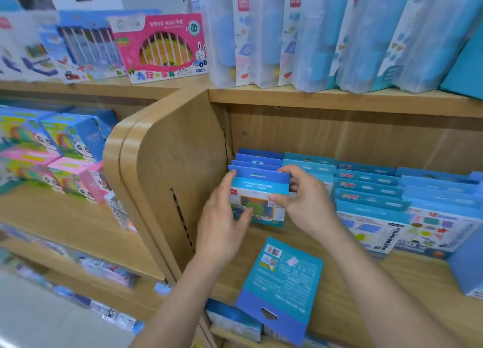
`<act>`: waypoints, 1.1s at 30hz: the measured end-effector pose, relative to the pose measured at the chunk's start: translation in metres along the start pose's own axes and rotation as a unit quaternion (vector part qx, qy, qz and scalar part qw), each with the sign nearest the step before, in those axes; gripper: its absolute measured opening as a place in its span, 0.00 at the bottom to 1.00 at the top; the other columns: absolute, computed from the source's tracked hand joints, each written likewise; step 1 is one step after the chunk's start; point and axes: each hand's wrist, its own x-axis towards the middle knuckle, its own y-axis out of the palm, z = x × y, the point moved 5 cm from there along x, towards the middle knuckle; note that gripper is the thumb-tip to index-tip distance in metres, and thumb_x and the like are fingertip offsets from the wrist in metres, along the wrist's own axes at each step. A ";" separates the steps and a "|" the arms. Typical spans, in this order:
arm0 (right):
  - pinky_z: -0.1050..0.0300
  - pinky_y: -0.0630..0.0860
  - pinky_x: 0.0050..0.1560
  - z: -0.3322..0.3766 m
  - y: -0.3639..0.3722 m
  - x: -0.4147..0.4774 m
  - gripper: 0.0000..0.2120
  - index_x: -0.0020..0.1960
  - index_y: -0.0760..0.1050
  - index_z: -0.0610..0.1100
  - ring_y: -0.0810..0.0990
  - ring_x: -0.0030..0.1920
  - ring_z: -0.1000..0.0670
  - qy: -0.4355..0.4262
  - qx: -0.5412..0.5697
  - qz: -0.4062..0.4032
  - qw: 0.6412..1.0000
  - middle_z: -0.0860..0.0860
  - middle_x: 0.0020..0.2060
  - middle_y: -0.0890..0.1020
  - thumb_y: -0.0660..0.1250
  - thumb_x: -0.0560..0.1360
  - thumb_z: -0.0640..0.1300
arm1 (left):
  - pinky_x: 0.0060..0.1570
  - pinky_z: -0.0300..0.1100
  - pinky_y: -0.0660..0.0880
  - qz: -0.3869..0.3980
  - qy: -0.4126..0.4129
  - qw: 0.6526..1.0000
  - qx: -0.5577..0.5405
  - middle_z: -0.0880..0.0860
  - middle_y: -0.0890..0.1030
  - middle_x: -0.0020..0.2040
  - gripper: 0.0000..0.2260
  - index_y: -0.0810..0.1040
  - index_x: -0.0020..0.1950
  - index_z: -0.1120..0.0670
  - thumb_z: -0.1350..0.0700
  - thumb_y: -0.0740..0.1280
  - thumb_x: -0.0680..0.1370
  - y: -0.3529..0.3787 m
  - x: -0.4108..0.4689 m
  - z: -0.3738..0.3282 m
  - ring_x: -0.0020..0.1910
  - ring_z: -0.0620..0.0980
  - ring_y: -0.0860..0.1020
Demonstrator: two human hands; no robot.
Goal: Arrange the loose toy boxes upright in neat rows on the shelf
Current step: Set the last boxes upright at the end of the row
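Small blue cardboard toy box w/ hang-tab top (261,190) stands upright at the front of the far-left row of matching blue boxes (258,159), just beside the light wooden side panel (177,164). Both hands are clamped on it. Left hand (224,230) has fingers (230,176) curled on the box's L edge, thumb across the lower front. Right hand (303,203) pinches the top R corner, thumb in front, fingers (290,168) over the tab.

The 2-sided grip is prob. b/c the box has to seat square, face out, flush w/ the tabs behind & w/o tipping them. The side panel gives a straight edge on the L.

A 2nd box of the same kind, teal-and-blue w/ its printed back up (283,285), lies flat near the front edge of the wooden shelf board (352,295), tab end at the edge. It's loose, not yet stood up, within easy reach, so likely next.

Blue box rows to the R (366,180) already stand upright, tabs stepped front to back; they set the line to match.
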 end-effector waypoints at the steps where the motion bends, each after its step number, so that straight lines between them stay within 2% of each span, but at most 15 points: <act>1: 0.46 0.77 0.52 -0.006 0.007 0.004 0.20 0.52 0.70 0.59 0.80 0.50 0.50 0.008 0.001 0.004 1.000 0.56 0.48 0.82 0.76 0.66 0.45 | 0.51 0.45 0.74 0.016 -0.001 0.999 0.033 0.46 0.74 0.62 0.32 0.57 0.71 0.38 0.52 0.70 0.74 0.005 0.004 0.005 0.58 0.47 0.74; 5: 0.50 0.77 0.52 -0.028 0.029 0.013 0.19 0.53 0.74 0.54 0.81 0.48 0.51 0.034 0.019 0.025 0.999 0.54 0.47 0.83 0.76 0.66 0.43 | 0.44 0.41 0.68 0.050 -0.030 0.993 0.107 0.50 0.74 0.55 0.27 0.62 0.71 0.43 0.49 0.68 0.75 0.020 0.011 0.020 0.54 0.51 0.74; 9: 0.59 0.76 0.49 -0.039 0.029 0.011 0.20 0.54 0.74 0.50 0.78 0.45 0.53 0.041 0.046 -0.006 0.998 0.53 0.45 0.80 0.77 0.66 0.39 | 0.43 0.40 0.68 0.052 -0.036 0.990 0.124 0.49 0.74 0.57 0.26 0.63 0.69 0.45 0.49 0.69 0.75 0.027 0.014 0.025 0.55 0.51 0.74; 12: 0.58 0.75 0.50 -0.050 0.025 0.007 0.20 0.54 0.70 0.53 0.77 0.47 0.53 0.082 0.083 -0.024 0.993 0.52 0.44 0.76 0.76 0.68 0.43 | 0.44 0.41 0.70 0.031 -0.044 0.992 0.116 0.48 0.74 0.58 0.22 0.67 0.63 0.48 0.47 0.71 0.73 0.024 0.023 0.021 0.54 0.49 0.75; 14: 0.50 0.78 0.53 -0.056 0.029 0.002 0.17 0.55 0.70 0.55 0.79 0.50 0.52 0.137 0.164 0.000 0.977 0.52 0.47 0.79 0.73 0.71 0.47 | 0.39 0.40 0.69 0.031 -0.047 0.992 0.114 0.48 0.74 0.54 0.20 0.68 0.56 0.50 0.47 0.73 0.71 0.023 0.031 0.017 0.48 0.48 0.75; 16: 0.45 0.79 0.54 -0.057 0.035 -0.001 0.14 0.59 0.71 0.52 0.81 0.52 0.52 0.169 0.217 0.029 0.961 0.51 0.51 0.80 0.69 0.74 0.47 | 0.35 0.38 0.65 0.045 -0.066 0.992 0.101 0.48 0.73 0.49 0.19 0.66 0.50 0.51 0.48 0.74 0.70 0.026 0.038 0.017 0.42 0.47 0.74; 18: 0.50 0.79 0.55 -0.054 0.038 -0.003 0.12 0.60 0.73 0.47 0.80 0.50 0.56 0.176 0.251 0.045 0.951 0.54 0.49 0.81 0.65 0.77 0.43 | 0.31 0.36 0.64 0.060 -0.089 0.991 0.082 0.49 0.75 0.48 0.19 0.64 0.47 0.51 0.50 0.75 0.69 0.029 0.045 0.019 0.42 0.48 0.75; 19: 0.52 0.78 0.55 -0.052 0.037 -0.003 0.08 0.55 0.75 0.49 0.80 0.48 0.58 0.169 0.256 0.044 0.951 0.58 0.46 0.81 0.64 0.78 0.41 | 0.30 0.35 0.64 0.065 -0.100 0.990 0.076 0.50 0.75 0.48 0.20 0.64 0.46 0.51 0.51 0.75 0.69 0.031 0.048 0.021 0.43 0.48 0.76; 21: 0.51 0.77 0.55 -0.051 0.038 -0.002 0.10 0.45 0.75 0.53 0.80 0.46 0.59 0.154 0.237 0.041 0.958 0.61 0.43 0.81 0.63 0.78 0.39 | 0.30 0.34 0.65 0.067 -0.121 0.989 0.060 0.51 0.76 0.49 0.20 0.64 0.46 0.51 0.53 0.76 0.69 0.033 0.052 0.025 0.44 0.49 0.76; 22: 0.49 0.77 0.55 -0.052 0.039 -0.002 0.11 0.45 0.76 0.54 0.81 0.48 0.58 0.147 0.220 0.040 0.964 0.60 0.44 0.82 0.63 0.78 0.38 | 0.31 0.35 0.67 0.066 -0.128 0.988 0.054 0.51 0.76 0.49 0.20 0.64 0.46 0.51 0.53 0.76 0.69 0.033 0.054 0.027 0.45 0.49 0.77; 24: 0.45 0.77 0.56 -0.050 0.046 -0.002 0.12 0.51 0.76 0.53 0.81 0.51 0.53 0.129 0.189 0.041 0.973 0.56 0.49 0.83 0.60 0.76 0.37 | 0.35 0.40 0.72 0.063 -0.130 0.988 0.058 0.51 0.77 0.51 0.21 0.63 0.47 0.50 0.54 0.76 0.69 0.034 0.056 0.028 0.46 0.50 0.78; 26: 0.44 0.76 0.56 -0.049 0.052 -0.003 0.16 0.55 0.74 0.52 0.80 0.53 0.51 0.123 0.178 0.039 0.976 0.53 0.52 0.82 0.58 0.75 0.36 | 0.38 0.42 0.74 0.057 -0.121 0.988 0.077 0.51 0.76 0.53 0.21 0.64 0.50 0.48 0.55 0.76 0.69 0.033 0.058 0.026 0.47 0.49 0.77; 30: 0.47 0.77 0.55 -0.049 0.060 -0.005 0.20 0.62 0.70 0.51 0.80 0.52 0.51 0.126 0.157 0.038 0.979 0.53 0.52 0.81 0.59 0.74 0.34 | 0.38 0.37 0.67 0.057 -0.099 0.987 0.118 0.52 0.73 0.57 0.22 0.65 0.56 0.48 0.57 0.74 0.71 0.033 0.060 0.021 0.45 0.47 0.74; 33: 0.47 0.77 0.56 -0.049 0.059 -0.004 0.22 0.66 0.67 0.51 0.79 0.53 0.51 0.120 0.154 0.034 0.980 0.53 0.53 0.80 0.59 0.74 0.34 | 0.37 0.33 0.70 0.064 -0.073 0.985 0.143 0.52 0.71 0.61 0.22 0.65 0.59 0.49 0.58 0.73 0.72 0.037 0.057 0.018 0.50 0.48 0.77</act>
